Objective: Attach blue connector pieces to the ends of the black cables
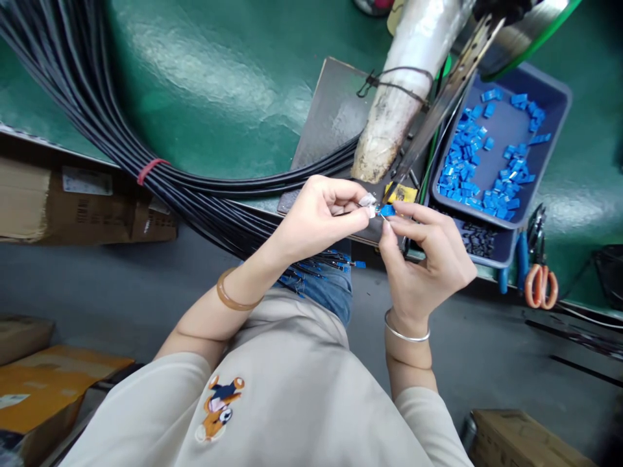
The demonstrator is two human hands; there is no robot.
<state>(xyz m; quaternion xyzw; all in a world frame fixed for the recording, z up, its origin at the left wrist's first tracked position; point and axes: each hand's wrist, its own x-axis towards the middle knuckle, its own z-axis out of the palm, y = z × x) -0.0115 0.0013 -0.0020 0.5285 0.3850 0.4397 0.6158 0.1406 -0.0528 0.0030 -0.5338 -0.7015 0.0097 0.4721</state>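
My left hand (318,217) pinches the end of a black cable between thumb and forefinger, with white wraps on those fingertips. Touching that end is a small blue plastic connector (388,210), which my right hand (426,246) grips between its fingertips. The fingers partly hide where cable and connector meet. Under my left wrist runs a thick bundle of black cables (204,183), bound by a red tie (152,170). Several cable ends with blue connectors (359,264) hang over my lap.
A grey-blue bin (555,123) of loose blue connectors stands at the right, above a second bin (506,256) of small dark parts. Orange-handled scissors (541,285) hang by the table edge. A wrapped pipe (409,84) comes down close beyond my hands. Cardboard boxes (92,194) lie left.
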